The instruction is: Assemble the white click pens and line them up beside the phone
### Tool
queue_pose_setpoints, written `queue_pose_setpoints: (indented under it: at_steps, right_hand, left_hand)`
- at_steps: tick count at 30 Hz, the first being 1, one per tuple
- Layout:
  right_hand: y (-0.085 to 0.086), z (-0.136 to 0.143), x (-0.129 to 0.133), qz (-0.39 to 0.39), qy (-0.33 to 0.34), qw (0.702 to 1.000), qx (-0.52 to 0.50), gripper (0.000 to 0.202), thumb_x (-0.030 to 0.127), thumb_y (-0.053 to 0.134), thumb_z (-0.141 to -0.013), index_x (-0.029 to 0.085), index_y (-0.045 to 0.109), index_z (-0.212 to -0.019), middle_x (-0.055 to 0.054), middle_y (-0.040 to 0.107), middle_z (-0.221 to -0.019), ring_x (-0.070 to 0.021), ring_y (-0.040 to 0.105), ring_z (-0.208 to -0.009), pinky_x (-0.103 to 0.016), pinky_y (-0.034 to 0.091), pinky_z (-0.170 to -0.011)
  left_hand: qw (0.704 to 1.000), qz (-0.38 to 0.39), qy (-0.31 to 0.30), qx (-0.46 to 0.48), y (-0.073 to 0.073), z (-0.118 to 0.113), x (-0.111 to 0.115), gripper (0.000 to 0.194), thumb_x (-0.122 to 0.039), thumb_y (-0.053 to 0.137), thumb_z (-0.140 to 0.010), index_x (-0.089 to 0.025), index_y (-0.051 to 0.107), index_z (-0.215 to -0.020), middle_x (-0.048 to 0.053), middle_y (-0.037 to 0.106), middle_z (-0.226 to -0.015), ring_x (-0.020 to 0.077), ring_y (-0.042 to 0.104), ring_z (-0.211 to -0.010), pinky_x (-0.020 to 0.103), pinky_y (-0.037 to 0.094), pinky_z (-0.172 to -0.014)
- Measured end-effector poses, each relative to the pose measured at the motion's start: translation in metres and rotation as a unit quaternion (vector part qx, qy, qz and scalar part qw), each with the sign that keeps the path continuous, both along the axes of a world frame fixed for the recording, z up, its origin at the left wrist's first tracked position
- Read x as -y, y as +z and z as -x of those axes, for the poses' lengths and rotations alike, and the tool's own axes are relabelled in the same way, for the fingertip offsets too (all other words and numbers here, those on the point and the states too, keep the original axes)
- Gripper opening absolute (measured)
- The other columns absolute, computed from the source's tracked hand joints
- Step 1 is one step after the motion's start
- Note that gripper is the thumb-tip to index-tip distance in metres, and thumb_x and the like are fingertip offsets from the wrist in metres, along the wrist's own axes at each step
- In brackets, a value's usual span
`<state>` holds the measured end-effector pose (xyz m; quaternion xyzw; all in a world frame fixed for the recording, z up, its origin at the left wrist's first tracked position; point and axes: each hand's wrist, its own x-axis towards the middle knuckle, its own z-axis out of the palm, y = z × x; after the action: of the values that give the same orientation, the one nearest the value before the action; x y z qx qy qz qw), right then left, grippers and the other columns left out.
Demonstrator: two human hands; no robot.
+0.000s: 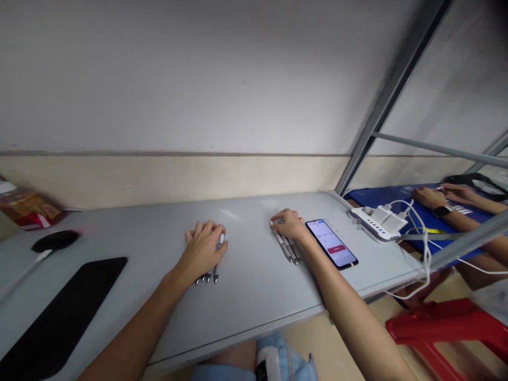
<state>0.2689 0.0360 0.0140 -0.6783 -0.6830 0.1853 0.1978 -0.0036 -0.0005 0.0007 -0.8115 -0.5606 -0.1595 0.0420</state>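
Observation:
My left hand is curled palm down over a small group of pens on the grey desk. One pen runs between its thumb and fingers, and the silver tips of several others poke out below the palm. To the right, my right hand bends over a second row of grey pens lying side by side. Its thumb and fingertips close on the far end of the leftmost one. The far parts of both pen groups are partly hidden under the hands.
A phone showing a timer lies right of my right hand. Beyond it sits a white power strip with plugs and cables. A black mat and black oval object are left. Another person's hands are over a blue table.

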Motion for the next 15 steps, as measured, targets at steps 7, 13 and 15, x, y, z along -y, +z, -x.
queue_pose_setpoints:
  at_steps: [7, 13, 15]
  right_hand:
    - [0.001, -0.005, -0.002, -0.001, -0.007, 1.0, -0.001, 0.028, 0.029, 0.065, -0.076, 0.026, 0.075, -0.102, -0.011, 0.06, -0.123, -0.0329, 0.044, -0.119, -0.046, 0.031, -0.098]
    - [-0.004, -0.015, -0.011, -0.016, -0.036, 0.999, -0.019, 0.03, 0.022, 0.059, -0.077, 0.018, 0.075, -0.101, -0.012, 0.069, -0.109, -0.025, 0.059, -0.104, -0.031, 0.041, -0.087]
    - [-0.005, -0.018, -0.012, -0.011, -0.038, 0.999, -0.023, 0.03, 0.016, 0.057, -0.075, 0.014, 0.075, -0.099, -0.013, 0.072, -0.1, -0.0226, 0.063, -0.092, -0.028, 0.043, -0.079]
  left_hand:
    - [1.0, 0.009, -0.005, 0.012, 0.003, -0.001, 0.002, 0.02, -0.033, 0.047, -0.087, -0.023, 0.061, -0.096, 0.008, 0.061, -0.1, 0.0277, 0.046, -0.1, 0.041, 0.032, -0.08]
    - [1.0, 0.013, -0.01, 0.0, 0.007, -0.004, 0.004, 0.019, -0.033, 0.045, -0.089, -0.022, 0.06, -0.094, 0.007, 0.063, -0.098, 0.0278, 0.047, -0.099, 0.04, 0.031, -0.077]
    - [1.0, 0.013, -0.014, 0.002, 0.007, -0.004, 0.004, 0.018, -0.031, 0.045, -0.089, -0.022, 0.059, -0.093, 0.006, 0.064, -0.096, 0.0272, 0.048, -0.097, 0.039, 0.03, -0.076]
